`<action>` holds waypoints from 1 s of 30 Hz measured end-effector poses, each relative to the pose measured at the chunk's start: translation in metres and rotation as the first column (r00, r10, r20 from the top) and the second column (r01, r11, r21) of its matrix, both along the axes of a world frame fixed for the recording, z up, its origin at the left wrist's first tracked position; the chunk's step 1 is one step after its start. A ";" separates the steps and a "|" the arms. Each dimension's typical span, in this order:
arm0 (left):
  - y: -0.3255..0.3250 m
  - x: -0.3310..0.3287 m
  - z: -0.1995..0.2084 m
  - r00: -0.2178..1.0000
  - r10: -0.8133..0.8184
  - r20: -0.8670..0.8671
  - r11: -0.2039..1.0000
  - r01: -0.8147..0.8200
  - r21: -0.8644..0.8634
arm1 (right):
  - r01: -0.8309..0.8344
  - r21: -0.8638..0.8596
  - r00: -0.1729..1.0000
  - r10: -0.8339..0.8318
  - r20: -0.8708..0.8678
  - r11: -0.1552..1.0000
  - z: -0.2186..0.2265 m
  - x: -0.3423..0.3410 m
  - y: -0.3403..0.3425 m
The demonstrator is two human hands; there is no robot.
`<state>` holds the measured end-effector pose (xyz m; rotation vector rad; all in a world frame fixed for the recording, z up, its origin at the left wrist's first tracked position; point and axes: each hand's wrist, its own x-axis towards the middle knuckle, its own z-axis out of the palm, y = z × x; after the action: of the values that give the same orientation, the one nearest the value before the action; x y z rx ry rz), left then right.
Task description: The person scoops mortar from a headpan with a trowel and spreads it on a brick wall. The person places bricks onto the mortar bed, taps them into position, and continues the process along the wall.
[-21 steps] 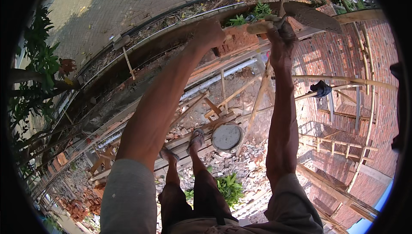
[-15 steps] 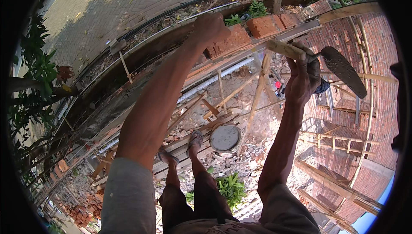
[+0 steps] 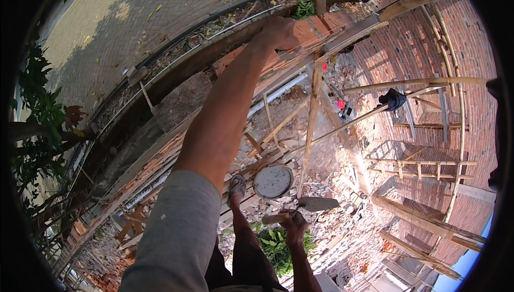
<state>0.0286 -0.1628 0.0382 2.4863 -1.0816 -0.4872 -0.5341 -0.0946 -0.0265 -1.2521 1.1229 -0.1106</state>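
My left hand (image 3: 281,34) is closed over the end of a row of orange bricks on top of the wall, gripping a brick that it mostly hides. Beside its fingers lies another orange brick (image 3: 310,30). Low in the view, near my body, my right hand (image 3: 296,227) is wrapped around a trowel by its wooden handle (image 3: 276,218). The trowel's grey blade (image 3: 319,204) points to the right. A round bucket of grey mortar (image 3: 273,181) stands beyond that hand, next to my foot.
I stand on wooden planks above rubble. A wooden post (image 3: 313,110) and a long bamboo pole (image 3: 417,83) cross the space to the right. Green leaves (image 3: 276,249) grow below my right hand. A brick wall (image 3: 407,45) rises at the right; paving (image 3: 176,2) lies beyond the wall.
My right hand has drawn back and down with the trowel, from beside the wall top to near my body. My left hand stays at the bricks, and the view has shifted.
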 end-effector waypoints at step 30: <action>0.010 -0.008 -0.011 0.977 0.191 0.094 0.967 -0.171 -0.190 | -0.158 -0.905 0.812 0.573 0.109 0.396 0.130 0.473 -0.200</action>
<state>0.0206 -0.1524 0.0272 2.4429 -0.8835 -0.1886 -0.0611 -0.2950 0.1032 -2.2634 0.2940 -0.6489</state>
